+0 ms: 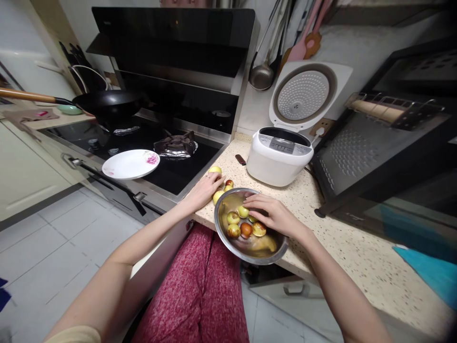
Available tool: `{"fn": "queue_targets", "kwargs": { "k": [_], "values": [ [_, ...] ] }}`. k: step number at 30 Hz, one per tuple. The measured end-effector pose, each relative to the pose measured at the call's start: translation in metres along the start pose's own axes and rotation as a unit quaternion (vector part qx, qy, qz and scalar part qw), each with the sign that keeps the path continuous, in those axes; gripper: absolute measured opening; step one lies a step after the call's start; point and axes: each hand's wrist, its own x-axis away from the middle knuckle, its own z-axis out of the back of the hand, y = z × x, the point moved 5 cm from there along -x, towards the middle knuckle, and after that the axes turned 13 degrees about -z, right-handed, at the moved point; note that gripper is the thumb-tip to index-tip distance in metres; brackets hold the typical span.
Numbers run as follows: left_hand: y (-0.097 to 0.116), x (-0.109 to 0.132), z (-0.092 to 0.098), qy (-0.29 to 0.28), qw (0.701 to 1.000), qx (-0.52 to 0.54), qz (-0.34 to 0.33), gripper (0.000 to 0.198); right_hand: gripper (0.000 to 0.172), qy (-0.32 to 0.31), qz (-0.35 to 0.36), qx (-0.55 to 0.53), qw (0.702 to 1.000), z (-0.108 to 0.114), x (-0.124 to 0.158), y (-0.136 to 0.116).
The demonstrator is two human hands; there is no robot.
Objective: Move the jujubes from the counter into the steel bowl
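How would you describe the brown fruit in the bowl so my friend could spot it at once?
Find the white rice cooker with its lid raised; below it in the picture is a round metal bowl. Inside, the brown fruit sits between two yellow fruits with brown patches. It alone looks almost wholly reddish-brown; its neighbours plainly show yellow or green.

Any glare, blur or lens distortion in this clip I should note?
Head view: the fruit reads fairly sharp; head view: the metal bowl shows yellowish reflections inside; head view: the dark glossy panel behind the stove mirrors a pale oval; head view: wide-lens stretch slants the black appliance, detail softens toward the right edge, and the top-right corner darkens.
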Motion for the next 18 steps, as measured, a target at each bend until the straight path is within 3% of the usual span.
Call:
{"fn": "queue_targets", "kwargs": {
  "k": [9, 14, 18],
  "values": [
    [-0.002, 0.006, -0.001, 0.014, 1.0, 0.02, -0.009, 0.029, 0.023, 0.007, 0.004, -0.005, 1.0, 0.001, 0.001, -0.002],
    [-0.002, 0.011, 0.004, 0.042, 0.998, 0.039, 0.016, 0.037, 0.024, 0.009, 0.0, -0.005, 1.0, 0.003, 0.001, -0.003],
    [-0.002, 0.012, 0.005, 0.029, 0.997, 0.068, 0.032, 0.041, 0.024, 0.006, -0.002, -0.001, 1.0, 0.003, 0.0, -0.003]
  ]
}}
